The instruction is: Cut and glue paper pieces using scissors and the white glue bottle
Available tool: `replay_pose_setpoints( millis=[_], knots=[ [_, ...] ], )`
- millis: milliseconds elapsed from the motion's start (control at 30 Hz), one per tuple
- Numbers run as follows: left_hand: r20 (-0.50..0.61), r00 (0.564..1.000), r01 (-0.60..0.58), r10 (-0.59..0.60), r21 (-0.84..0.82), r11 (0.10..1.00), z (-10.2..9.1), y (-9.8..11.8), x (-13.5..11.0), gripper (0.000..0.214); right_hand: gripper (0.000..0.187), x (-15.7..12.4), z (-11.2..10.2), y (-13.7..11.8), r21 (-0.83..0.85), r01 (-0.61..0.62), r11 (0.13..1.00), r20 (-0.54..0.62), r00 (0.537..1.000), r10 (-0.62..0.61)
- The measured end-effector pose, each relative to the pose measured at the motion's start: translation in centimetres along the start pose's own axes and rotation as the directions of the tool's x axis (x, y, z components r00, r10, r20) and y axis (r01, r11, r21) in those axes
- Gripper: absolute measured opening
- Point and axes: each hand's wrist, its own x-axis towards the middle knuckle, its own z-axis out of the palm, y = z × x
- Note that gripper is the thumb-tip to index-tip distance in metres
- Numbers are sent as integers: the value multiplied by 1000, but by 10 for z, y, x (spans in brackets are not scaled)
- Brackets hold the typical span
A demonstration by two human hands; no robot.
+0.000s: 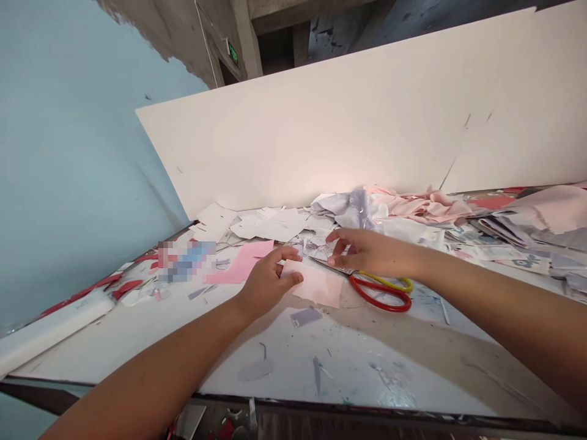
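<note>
My left hand [268,278] is at the left edge of a pale pink piece of fabric or paper [316,284]. Its thumb and fingers are spread apart, with the thumb over the piece's edge. A pair of scissors [378,290] with one red and one yellow handle loop lies at the piece's right side, blades pointing left. Just above the blades hovers my right hand [367,252], fingers curved and a gap between thumb and fingertips. Whether its thumb touches the scissors I cannot tell. A brighter pink sheet [243,263] lies beyond my left hand.
White scraps [270,224] and crumpled grey-and-pink cloth [413,205] line the back of the white table [367,379], against an upright white board [321,134]. A small grey scrap [306,316] lies in front. A long white bar [55,330] is along the left edge.
</note>
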Motion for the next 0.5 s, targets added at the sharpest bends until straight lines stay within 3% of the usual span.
replay_pose_setpoints(
  millis=[133,267,400,500],
  knots=[
    [43,999,19,-24,103,994,5,-7,1,32,44,-13,-36,10,-222,-103,970,-251,967,45],
    [71,997,7,-24,229,974,6,-9,2,36,45,-36,-60,39,-418,-284,863,-406,908,102],
    [104,994,3,-30,254,967,8,-4,1,39,62,-59,-57,69,-336,-352,874,-577,810,104],
    [153,988,-16,-18,212,977,9,1,-2,38,85,-66,-45,87,-236,-268,934,-582,809,84]
  ],
)
